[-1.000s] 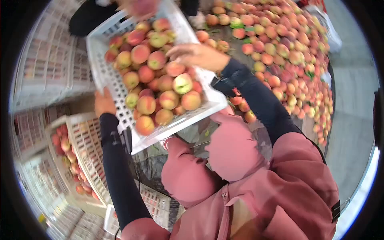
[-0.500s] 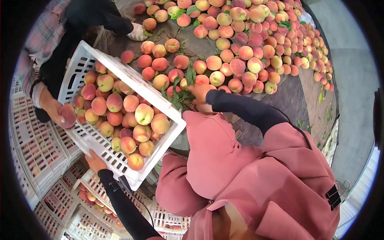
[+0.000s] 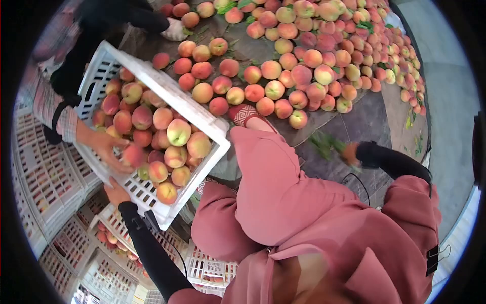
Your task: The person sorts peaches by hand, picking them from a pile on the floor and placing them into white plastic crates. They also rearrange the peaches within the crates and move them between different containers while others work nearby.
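Observation:
My left hand (image 3: 116, 192) is at the near side of a white slatted crate (image 3: 172, 93), its fingers closed on the rim. Many peaches (image 3: 175, 156) fill much of this tilted crate. Away to the right, my right hand (image 3: 350, 154) is closed on a bunch of green leaves (image 3: 325, 145), blurred by motion, above the dark ground sheet (image 3: 349, 126). Inside the crate's left part, another person's hand (image 3: 105, 147) holds a blurred peach (image 3: 133, 155).
A large pile of peaches (image 3: 324, 74) spreads over the sheet beyond my legs. Stacked white crates (image 3: 45, 177) stand at the left, and more crates with peaches (image 3: 115, 238) are at the lower left. A co-worker's sleeve (image 3: 48, 106) reaches in from the left.
My right hand has moved right, away from the peaches, carrying the leaves. The other person's hand has brought a peach over into the crate. My left hand stays at the crate's rim.

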A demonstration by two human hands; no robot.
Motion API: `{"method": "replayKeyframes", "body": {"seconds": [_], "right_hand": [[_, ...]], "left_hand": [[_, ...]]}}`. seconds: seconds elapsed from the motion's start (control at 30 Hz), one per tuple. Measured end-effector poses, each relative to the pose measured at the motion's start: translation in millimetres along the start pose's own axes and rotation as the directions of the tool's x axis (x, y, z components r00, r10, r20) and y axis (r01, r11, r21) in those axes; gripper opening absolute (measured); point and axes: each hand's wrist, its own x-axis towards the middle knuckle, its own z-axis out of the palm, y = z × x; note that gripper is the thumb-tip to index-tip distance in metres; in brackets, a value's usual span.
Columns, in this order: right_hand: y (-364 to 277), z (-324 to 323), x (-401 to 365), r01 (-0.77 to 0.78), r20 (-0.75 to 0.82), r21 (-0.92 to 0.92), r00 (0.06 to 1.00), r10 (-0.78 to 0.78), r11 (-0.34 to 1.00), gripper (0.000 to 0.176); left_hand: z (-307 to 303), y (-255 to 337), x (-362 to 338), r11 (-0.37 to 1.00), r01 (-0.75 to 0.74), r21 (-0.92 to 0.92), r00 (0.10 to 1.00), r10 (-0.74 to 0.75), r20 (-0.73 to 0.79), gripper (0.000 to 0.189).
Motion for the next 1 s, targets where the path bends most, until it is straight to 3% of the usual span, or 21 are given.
{"method": "replayKeyframes", "body": {"seconds": [0.03,0.1,0.13,0.17,0.23,0.3,0.37,0.47,0.5,0.57,0.6,0.67,0.7,0.73,0.77,0.8,0.83,0.87,0.93,1.0], "right_hand": [[6.5,7.4,-18.2,0.015,-0.005,-0.024,1.0,-0.015,1.0,0.057],[14.2,-4.3,-30.0,-0.17,-0.02,-0.053,0.985,0.169,0.984,0.054],[13.8,-23.9,-17.3,-0.143,-0.323,0.094,0.932,0.166,0.985,0.049],[13.0,-50.1,-3.2,-0.056,-0.592,0.231,0.784,0.186,0.971,0.045],[-31.5,-143.4,10.8,0.279,-0.878,0.314,0.449,0.165,0.908,0.038],[-47.7,-219.7,55.6,0.297,-0.994,-0.019,0.099,-0.051,0.955,0.037],[-70.1,-278.3,97.3,0.129,-0.997,-0.065,0.029,-0.069,0.99,0.042],[-69.3,-316.9,165.2,-0.176,-0.918,-0.052,0.395,0.022,0.983,0.047],[-67.4,-320.4,182.9,-0.172,-0.917,-0.084,0.398,-0.009,0.982,0.047],[-66.3,-328.5,201.8,-0.221,-0.889,0.052,0.433,0.146,0.974,0.043],[-67.2,-332.8,201.7,-0.22,-0.893,0.018,0.434,0.115,0.975,0.043],[-64.6,-337.4,198.0,-0.097,-0.869,0.145,0.463,0.173,0.985,0.038],[-53.5,-347.3,202.9,-0.1,-0.876,0.122,0.457,0.154,0.987,0.038],[-41.6,-354.1,207.4,0.2,-0.91,0.264,0.376,0.175,0.943,0.035],[-34.1,-355.5,209.1,0.487,-0.924,0.357,0.309,0.225,0.797,0.033],[-43.9,-360.4,183.5,0.759,-0.9,0.435,0.381,0.21,0.484,0.033],[-69.1,-370.4,137.9,0.886,-0.882,0.457,0.44,0.169,0.079,0.034],[-102.1,-377.8,99.0,0.868,-0.833,0.494,0.489,0.258,-0.053,0.036],[-165.8,-383.5,36.8,0.928,-0.919,0.343,0.364,0.154,-0.146,0.039],[-215.3,-388.2,0.7,0.966,-0.964,0.254,0.249,-0.088,-0.052,0.038]], "left_hand": [[2.7,-5.5,3.1,1.0,0.002,-0.026,1.0,-0.002,0.001,0.064],[2.2,-2.2,1.6,0.983,0.0,-0.183,1.0,0.005,0.026,0.058],[0.4,0.0,-1.2,0.99,0.027,-0.139,0.999,-0.023,0.024,0.055],[-0.9,4.7,-3.3,0.993,0.053,-0.101,0.998,-0.051,0.019,0.052],[-1.9,13.2,-10.0,0.996,0.048,-0.079,0.997,-0.052,-0.05,0.05],[-10.6,26.2,-15.6,0.996,0.093,-0.013,0.995,-0.094,-0.023,0.048],[-13.8,31.5,-18.5,0.996,0.091,-0.015,0.996,-0.092,-0.022,0.047],[-17.2,38.2,-22.0,0.993,0.116,0.014,0.993,-0.115,-0.036,0.047],[-18.0,40.4,-23.1,0.991,0.133,0.026,0.991,-0.132,-0.038,0.047],[-18.4,40.6,-23.4,0.99,0.143,0.006,0.99,-0.143,-0.013,0.048],[-17.0,40.4,-24.4,0.99,0.141,0.003,0.989,-0.14,-0.035,0.049],[-15.8,38.6,-24.8,0.987,0.162,-0.014,0.987,-0.162,-0.004,0.049],[-15.6,37.9,-22.3,0.985,0.172,-0.033,0.985,-0.171,0.018,0.049],[-15.2,37.2,-20.4,0.981,0.189,-0.042,0.982,-0.189,0.012,0.049],[-15.2,37.7,-20.5,0.982,0.187,-0.041,0.982,-0.186,0.023,0.049],[-15.4,38.7,-21.8,0.983,0.18,-0.04,0.983,-0.178,0.037,0.048],[-15.7,39.9,-21.9,0.982,0.183,-0.049,0.983,-0.182,0.039,0.048],[-17.4,42.1,-21.4,0.98,0.198,-0.039,0.979,-0.196,0.05,0.048],[-19.0,43.5,-22.6,0.977,0.208,-0.043,0.977,-0.205,0.059,0.047],[-18.4,46.1,-22.9,0.977,0.213,-0.026,0.977,-0.212,0.026,0.047]]}}
